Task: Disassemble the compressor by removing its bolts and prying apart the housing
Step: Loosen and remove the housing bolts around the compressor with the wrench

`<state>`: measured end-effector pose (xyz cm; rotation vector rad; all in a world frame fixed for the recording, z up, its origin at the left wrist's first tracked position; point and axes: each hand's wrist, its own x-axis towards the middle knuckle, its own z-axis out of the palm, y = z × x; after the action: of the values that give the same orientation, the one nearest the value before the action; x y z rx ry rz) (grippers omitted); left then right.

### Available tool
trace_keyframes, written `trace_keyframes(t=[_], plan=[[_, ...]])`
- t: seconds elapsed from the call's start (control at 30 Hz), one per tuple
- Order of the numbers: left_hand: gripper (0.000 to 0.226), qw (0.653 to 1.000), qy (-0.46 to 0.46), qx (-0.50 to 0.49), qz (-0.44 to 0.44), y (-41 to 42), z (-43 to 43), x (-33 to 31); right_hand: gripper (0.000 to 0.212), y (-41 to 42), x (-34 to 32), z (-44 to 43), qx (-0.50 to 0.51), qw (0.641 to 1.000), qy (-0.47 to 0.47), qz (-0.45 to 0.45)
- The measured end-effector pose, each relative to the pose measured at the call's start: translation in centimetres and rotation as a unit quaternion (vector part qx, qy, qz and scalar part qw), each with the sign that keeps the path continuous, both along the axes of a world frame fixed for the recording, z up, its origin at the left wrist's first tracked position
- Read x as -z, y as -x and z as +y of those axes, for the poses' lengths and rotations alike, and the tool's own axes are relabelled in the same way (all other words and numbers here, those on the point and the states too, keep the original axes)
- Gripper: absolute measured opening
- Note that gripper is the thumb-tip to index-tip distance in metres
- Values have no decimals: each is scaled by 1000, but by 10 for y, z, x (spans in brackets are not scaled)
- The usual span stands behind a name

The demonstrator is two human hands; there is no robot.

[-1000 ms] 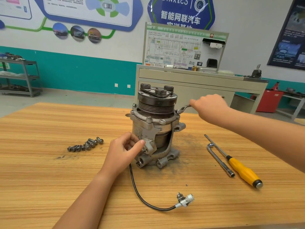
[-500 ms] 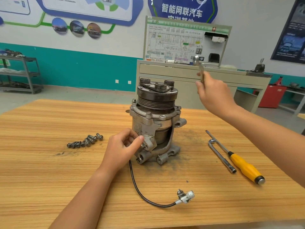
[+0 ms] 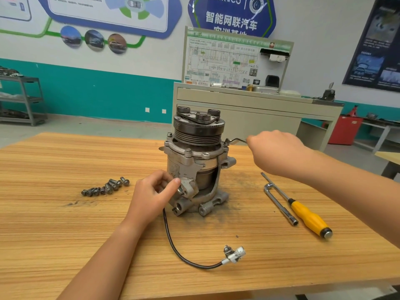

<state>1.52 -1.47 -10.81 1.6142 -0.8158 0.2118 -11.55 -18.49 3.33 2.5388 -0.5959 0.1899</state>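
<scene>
**Compressor** (image 3: 195, 167): stands upright, pulley end up, near the middle of the wooden table (image 3: 65, 234). Grooved black pulley and clutch plate on top; grey cast housing below, with a cut-away window on its front right showing the inner cylinder. Dark grime on the tabletop round its base.

**Left hand** (image 3: 151, 195): at the lower left of the compressor. Fingers curled in against the housing, thumb stretched onto a mounting lug; it holds the body.

**Right hand** (image 3: 275, 152): to the right of the compressor, level with its upper flange. Fingers closed in a fist round the shank of the wrench.

**Wrench** (image 3: 234, 140): slim metal, roughly level, its far end on the right rim of the compressor's flange. Whether it sits fully on a bolt head cannot be told.

**Loose bolts** (image 3: 106, 187): a cluster of dark flanged bolts lying in a slanted row, well apart to the left of the compressor.

**Cable** (image 3: 173, 241): black, runs from the compressor's base toward the viewer in a curve and ends in a white connector (image 3: 234, 255) in front of the compressor.

**L-shaped socket wrench** (image 3: 279, 204): lies flat to the right of the compressor.

**Screwdriver** (image 3: 307, 215): yellow handle, lies just beside the socket wrench, on its far side from the compressor; the shafts cross near their far ends.

**Training board** (image 3: 236, 61): wiring diagram panel on a beige cabinet, behind the compressor.
</scene>
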Motion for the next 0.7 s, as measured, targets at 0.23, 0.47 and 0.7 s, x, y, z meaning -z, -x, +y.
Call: trace_keyframes(t=[0.23, 0.47, 0.7], plan=[[17, 1000, -10, -1, -4, 0, 0, 0, 22, -4, -5, 25, -2, 991, 102, 85], [16, 1000, -12, 1, 1, 3, 1, -1, 26, -4, -7, -4, -30, 994, 75, 77], [17, 1000, -9, 12, 11, 2, 2, -3, 19, -34, -11, -32, 22, 995, 52, 82]])
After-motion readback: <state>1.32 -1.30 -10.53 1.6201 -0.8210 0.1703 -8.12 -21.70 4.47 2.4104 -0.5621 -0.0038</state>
